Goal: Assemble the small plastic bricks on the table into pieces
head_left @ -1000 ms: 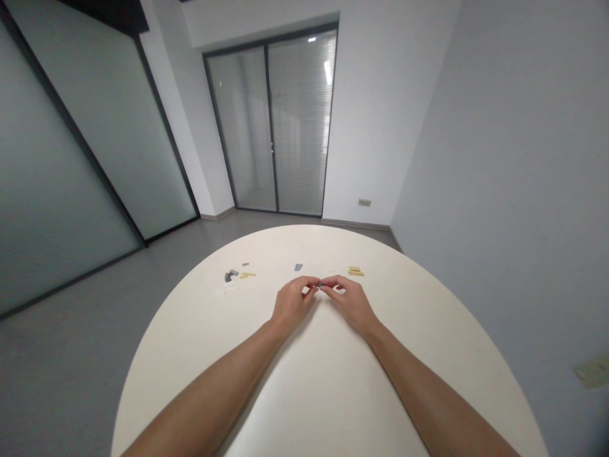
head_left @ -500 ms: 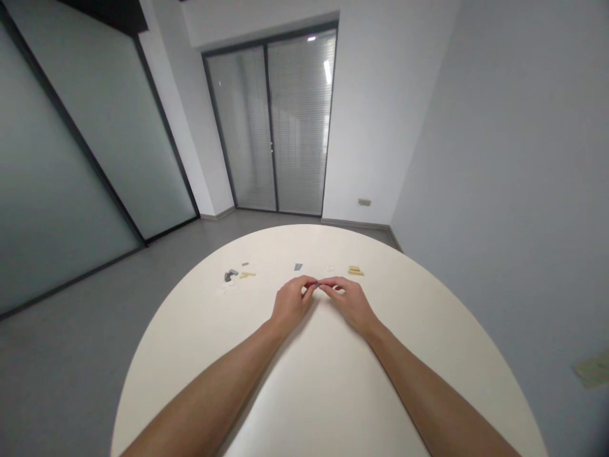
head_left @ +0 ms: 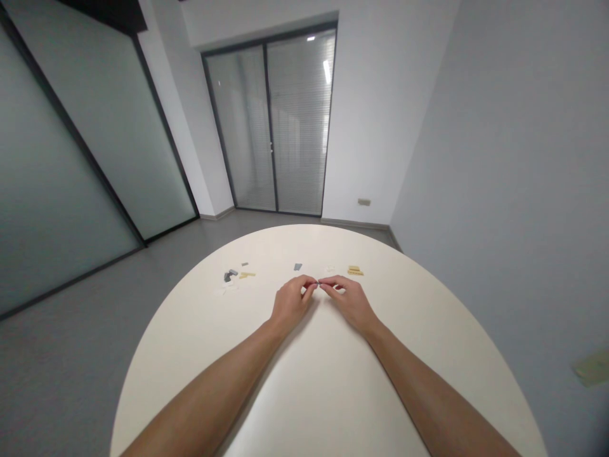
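Observation:
My left hand (head_left: pixel 294 302) and my right hand (head_left: pixel 351 302) meet fingertip to fingertip above the middle of the white round table (head_left: pixel 304 387). Each pinches a tiny dark grey piece (head_left: pixel 318 284), mostly covered by the fingers, so its shape cannot be made out. Just beyond my left hand lies a flat blue-grey piece (head_left: pixel 297 266). Past my right hand are yellow strips (head_left: pixel 354 271) lying close together, with small whitish pieces (head_left: pixel 330 269) to their left.
On the table's far left lie dark grey pieces (head_left: pixel 229 276), a small grey piece (head_left: pixel 245 263), yellow strips (head_left: pixel 247 275) and whitish bits (head_left: pixel 228 286). Behind the table stand a glass door (head_left: pixel 299 127) and pale walls.
My fingertips have shifted very slightly around the small grey piece, and less of it shows. The pieces on the table stay where they were.

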A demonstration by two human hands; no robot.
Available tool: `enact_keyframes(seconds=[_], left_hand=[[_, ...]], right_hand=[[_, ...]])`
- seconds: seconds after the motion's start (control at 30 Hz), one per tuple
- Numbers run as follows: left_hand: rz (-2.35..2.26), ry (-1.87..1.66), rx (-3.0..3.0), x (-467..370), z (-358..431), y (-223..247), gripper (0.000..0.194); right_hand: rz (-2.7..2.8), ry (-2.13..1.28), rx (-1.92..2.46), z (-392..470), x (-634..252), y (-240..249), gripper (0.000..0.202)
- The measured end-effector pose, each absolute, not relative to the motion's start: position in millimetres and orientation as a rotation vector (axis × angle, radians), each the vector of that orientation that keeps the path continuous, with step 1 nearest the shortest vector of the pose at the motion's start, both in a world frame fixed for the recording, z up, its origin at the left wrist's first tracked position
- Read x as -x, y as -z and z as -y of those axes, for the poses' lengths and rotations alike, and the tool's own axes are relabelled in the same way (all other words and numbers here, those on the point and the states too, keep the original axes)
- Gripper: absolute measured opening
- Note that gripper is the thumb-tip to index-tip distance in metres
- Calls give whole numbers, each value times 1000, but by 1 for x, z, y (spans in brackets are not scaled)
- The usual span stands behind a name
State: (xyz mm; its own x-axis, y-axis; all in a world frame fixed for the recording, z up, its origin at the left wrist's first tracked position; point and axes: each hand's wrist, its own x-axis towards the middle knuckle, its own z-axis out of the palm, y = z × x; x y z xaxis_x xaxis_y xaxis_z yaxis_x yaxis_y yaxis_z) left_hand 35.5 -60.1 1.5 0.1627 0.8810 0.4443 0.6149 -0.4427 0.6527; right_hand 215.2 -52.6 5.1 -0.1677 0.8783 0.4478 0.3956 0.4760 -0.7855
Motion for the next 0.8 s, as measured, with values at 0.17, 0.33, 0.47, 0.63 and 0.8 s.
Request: enact_keyframes(seconds=[0.17,0.33,0.47,0.63,0.8], left_hand=[[-1404,-1193,-2127,-35,60,-2,19],[-1390,-1216,-2127,-35,61,-3,18],[-1424,-1205,-2123,-36,62,-3,18],[-1466,-1202,-2087,-36,62,-4,19],[-1446,-1188,-2093,-36,62,-5,20]], right_hand=[[1776,-628,1083,51,-215,-3,19],[1782,-634,1084,52,-215,-3,20],[1785,-621,1072,53,-215,-4,18],[1771,-578,1012,56,-215,-7,22],[1800,-511,995,55,-216,-6,17]])
